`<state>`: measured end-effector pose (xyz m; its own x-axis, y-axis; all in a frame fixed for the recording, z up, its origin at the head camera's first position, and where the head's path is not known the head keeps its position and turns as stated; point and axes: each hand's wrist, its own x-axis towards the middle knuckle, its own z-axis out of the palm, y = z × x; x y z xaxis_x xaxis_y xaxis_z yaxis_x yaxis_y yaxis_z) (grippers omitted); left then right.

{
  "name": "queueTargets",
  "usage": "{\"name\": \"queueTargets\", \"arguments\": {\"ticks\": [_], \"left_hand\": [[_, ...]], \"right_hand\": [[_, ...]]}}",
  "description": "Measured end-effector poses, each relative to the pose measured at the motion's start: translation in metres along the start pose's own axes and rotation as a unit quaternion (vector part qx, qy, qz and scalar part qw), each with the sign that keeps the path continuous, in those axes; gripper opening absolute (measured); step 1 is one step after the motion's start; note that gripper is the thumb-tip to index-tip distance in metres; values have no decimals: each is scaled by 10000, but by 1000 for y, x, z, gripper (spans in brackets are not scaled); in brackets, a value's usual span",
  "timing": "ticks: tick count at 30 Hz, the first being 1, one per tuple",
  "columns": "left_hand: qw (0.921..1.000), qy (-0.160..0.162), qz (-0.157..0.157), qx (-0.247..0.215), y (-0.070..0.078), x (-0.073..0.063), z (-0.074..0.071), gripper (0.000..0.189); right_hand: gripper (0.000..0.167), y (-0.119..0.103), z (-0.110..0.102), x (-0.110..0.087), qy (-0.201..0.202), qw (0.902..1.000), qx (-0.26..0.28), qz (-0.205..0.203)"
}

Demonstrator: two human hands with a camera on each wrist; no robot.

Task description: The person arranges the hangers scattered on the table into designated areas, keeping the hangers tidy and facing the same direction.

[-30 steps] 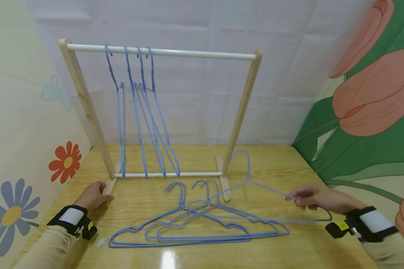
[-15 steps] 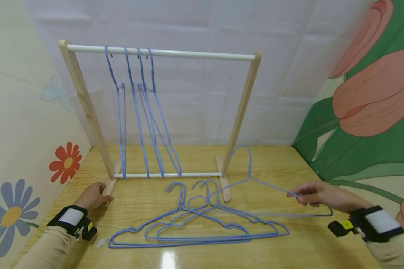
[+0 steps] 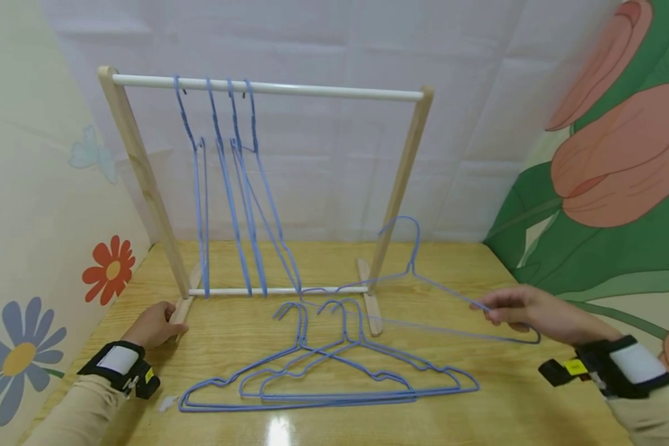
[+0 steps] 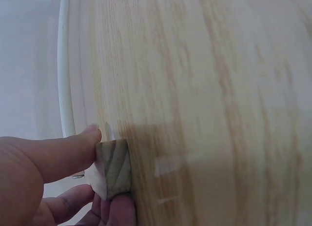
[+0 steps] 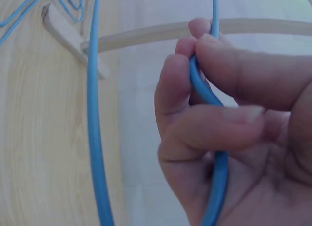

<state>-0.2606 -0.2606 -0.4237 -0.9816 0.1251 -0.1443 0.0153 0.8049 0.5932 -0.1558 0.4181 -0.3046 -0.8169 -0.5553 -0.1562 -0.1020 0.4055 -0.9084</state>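
Note:
My left hand (image 3: 152,325) grips the front end of the wooden rack's left foot (image 3: 183,308). Up close in the left wrist view, thumb and fingers hold the foot's squared end (image 4: 115,168) from both sides. Off to the right, my right hand (image 3: 535,313) pinches a blue wire hanger (image 3: 413,266) by its right shoulder. The hanger is raised and tilted, its hook overlapping the rack's right post in the head view. In the right wrist view, the thumb and fingers curl round the blue wire (image 5: 221,174). Several blue hangers (image 3: 197,204) hang from the rack's white top rail (image 3: 334,91), toward its left end.
In front of the rack, several more blue hangers (image 3: 217,407) lie overlapped on the wooden table (image 3: 457,421), hooks pointing away. A white lower bar (image 3: 329,289) joins the rack's feet. A pale cloth hangs behind, and painted panels stand on both sides.
My right hand has lifted its hanger slightly, so hook and lower bar sit higher. The hanging hangers have swung a little. The left hand stays where it was.

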Motion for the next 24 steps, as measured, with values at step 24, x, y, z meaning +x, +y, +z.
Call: {"name": "queueTargets", "arguments": {"ticks": [24], "left_hand": [[10000, -6, 26, 4, -2, 2, 1, 50]], "right_hand": [[30, -66, 30, 32, 1678, 9846, -471, -124]]}}
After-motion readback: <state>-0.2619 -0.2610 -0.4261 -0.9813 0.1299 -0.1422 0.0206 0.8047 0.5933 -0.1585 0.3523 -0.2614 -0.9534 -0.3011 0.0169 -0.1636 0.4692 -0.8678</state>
